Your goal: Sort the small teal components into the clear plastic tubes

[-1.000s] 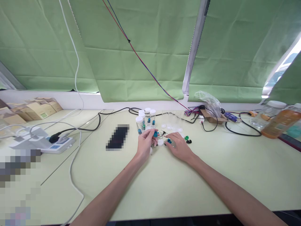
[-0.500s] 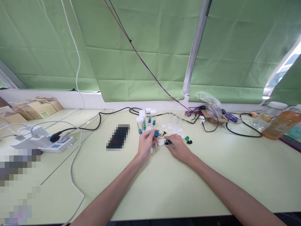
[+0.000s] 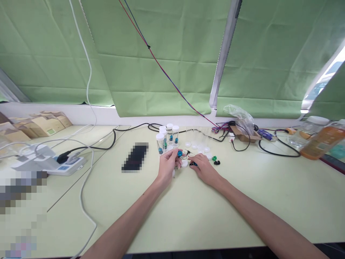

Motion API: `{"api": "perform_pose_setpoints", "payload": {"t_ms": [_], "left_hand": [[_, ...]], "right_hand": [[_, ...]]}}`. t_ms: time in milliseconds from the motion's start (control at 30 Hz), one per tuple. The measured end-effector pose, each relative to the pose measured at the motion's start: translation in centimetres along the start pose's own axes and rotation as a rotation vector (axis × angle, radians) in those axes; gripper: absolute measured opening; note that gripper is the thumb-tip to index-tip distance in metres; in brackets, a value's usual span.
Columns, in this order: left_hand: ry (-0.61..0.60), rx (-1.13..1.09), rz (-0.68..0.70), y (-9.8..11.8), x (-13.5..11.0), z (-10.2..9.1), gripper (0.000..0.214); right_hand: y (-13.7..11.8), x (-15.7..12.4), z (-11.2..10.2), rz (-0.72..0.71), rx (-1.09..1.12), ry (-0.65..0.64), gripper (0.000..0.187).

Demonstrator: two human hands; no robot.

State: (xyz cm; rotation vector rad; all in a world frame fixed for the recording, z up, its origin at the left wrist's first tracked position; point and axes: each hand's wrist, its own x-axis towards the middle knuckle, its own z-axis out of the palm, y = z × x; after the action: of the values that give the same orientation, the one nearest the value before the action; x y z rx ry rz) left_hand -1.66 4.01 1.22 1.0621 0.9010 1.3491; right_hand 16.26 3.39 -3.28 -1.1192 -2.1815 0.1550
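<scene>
My left hand pinches a small blue knob-like part between thumb and fingers, just above the pale green table. My right hand rests on the table with its fingers curled over a small blue and black part. A white cap lies between the two hands. Behind my left hand stand several clear vials with white caps, each with a blue piece inside. A green part and a black part lie to the right of my right hand.
Loose white caps and empty clear vials sit behind the hands. A dark pixelated object lies at the left. Cables, a white power strip, a cardboard box with a plastic bag and bottles line the back and sides.
My right hand has drawn slightly left and its fingers have curled tighter over the small blue and black part. The left hand has hardly moved.
</scene>
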Motion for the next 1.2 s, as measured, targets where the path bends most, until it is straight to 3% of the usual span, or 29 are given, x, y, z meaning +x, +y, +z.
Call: {"api": "perform_pose_setpoints", "payload": {"t_ms": [533, 767, 1200], "left_hand": [[-0.002, 0.016, -0.002, 0.0, -0.2, 0.1, 0.041], [-0.018, 0.080, 0.000, 0.1, -0.5, 0.3, 0.041], [-0.071, 0.141, -0.002, -0.8, -0.3, 0.2, 0.042]], "right_hand": [[-0.7, 0.1, -0.3, 0.017, 0.029, 0.043, 0.028], [-2.0, 0.2, -1.0, 0.003, 0.242, 0.194, 0.026], [-4.5, -0.1, -1.2, -0.071, 0.420, 0.258, 0.026]]}}
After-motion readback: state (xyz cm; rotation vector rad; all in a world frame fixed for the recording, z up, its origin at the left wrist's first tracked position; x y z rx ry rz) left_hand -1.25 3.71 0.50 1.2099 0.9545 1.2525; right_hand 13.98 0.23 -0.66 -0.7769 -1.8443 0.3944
